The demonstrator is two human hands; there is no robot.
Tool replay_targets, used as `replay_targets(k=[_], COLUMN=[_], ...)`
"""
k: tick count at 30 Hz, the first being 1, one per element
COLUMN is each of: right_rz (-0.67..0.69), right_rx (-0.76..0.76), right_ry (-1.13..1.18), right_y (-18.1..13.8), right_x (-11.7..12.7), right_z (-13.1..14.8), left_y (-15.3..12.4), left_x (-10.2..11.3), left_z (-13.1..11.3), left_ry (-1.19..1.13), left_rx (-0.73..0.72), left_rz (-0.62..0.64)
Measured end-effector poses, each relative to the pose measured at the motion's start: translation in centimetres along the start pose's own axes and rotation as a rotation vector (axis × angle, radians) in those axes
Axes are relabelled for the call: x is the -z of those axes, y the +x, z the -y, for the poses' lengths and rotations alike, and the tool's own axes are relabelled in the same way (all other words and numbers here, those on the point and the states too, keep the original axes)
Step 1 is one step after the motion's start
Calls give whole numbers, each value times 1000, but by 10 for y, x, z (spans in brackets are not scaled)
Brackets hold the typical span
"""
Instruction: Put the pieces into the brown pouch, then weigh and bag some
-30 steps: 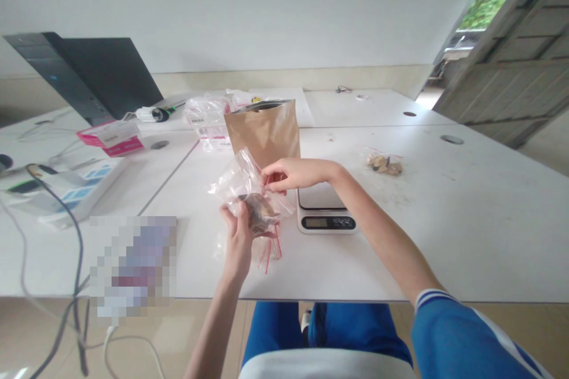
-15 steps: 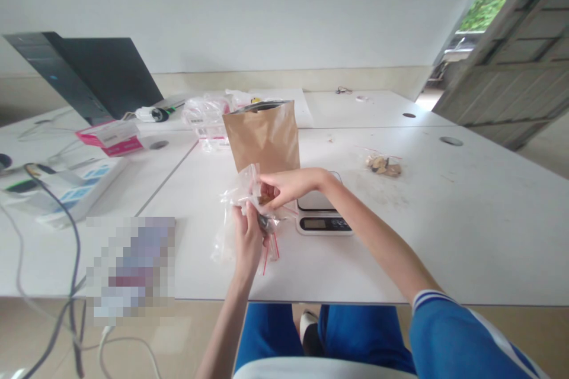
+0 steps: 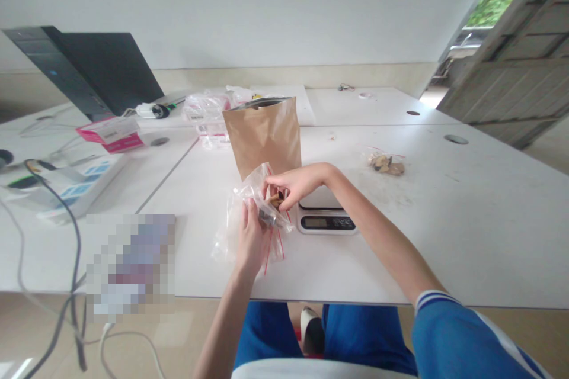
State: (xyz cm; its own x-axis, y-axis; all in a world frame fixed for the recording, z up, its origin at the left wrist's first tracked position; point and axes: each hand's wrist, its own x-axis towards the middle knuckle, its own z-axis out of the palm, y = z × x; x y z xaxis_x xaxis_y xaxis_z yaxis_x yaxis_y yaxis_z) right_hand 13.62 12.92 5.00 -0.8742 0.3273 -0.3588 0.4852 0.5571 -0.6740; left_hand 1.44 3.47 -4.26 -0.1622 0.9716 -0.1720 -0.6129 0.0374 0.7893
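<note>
At 6 o'clock, nearest the camera, sit the person's knees in blue trousers [image 3: 284, 331], under the near edge of the white table [image 3: 444, 231]. A blue sleeve [image 3: 462, 337] shows at 5 o'clock.

Just above the table edge, near the centre, the left hand [image 3: 249, 237] closes its fingers around a clear plastic bag [image 3: 242, 213], thumb up along the bag's side. Red zip strips [image 3: 273, 243] of more flat bags lie on the table beneath it. The right hand [image 3: 293, 182] comes in from 4 o'clock and pinches brown pieces [image 3: 276, 196] at the mouth of the bag, thumb and fingers closed on them.

Just beside the bag, at 3 o'clock of it, stands a small white kitchen scale [image 3: 326, 219], its display facing the person. Right behind the hands, at 12 o'clock, a brown paper pouch [image 3: 263, 133] stands upright with its top open.

Farther out at 2 o'clock lies a small heap of brown bits [image 3: 384, 164], well apart from the scale. At 10 o'clock are a pink box [image 3: 113, 135] and cables [image 3: 53, 207]. A pile of clear packets [image 3: 207, 109] lies behind the pouch at 11 o'clock, and a dark computer case [image 3: 89, 71] stands at the far left by the wall.
</note>
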Motion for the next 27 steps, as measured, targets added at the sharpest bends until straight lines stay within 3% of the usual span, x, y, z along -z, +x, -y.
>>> replay_targets(k=[2,4,10,19,27], right_rz=[26,36,94,4,-112], right_rx=[-34,-44,-74,-75,97], right_ry=[-45,-100,-271,-240,-85], right_y=[5,10,22,12,-4], right_x=[-3,-7,-11,0,8], right_z=[1,2,-2,-8,-9], left_y=[-2,-4,-7,-4,-6], left_x=[-1,0,8,12,12], left_z=[-3,-7,-10,-6,-10], left_ry=[-77,-105,-126,-150,-216], left_rx=[169,241,214,220,228], left_rz=[-3,-7,64,161,119])
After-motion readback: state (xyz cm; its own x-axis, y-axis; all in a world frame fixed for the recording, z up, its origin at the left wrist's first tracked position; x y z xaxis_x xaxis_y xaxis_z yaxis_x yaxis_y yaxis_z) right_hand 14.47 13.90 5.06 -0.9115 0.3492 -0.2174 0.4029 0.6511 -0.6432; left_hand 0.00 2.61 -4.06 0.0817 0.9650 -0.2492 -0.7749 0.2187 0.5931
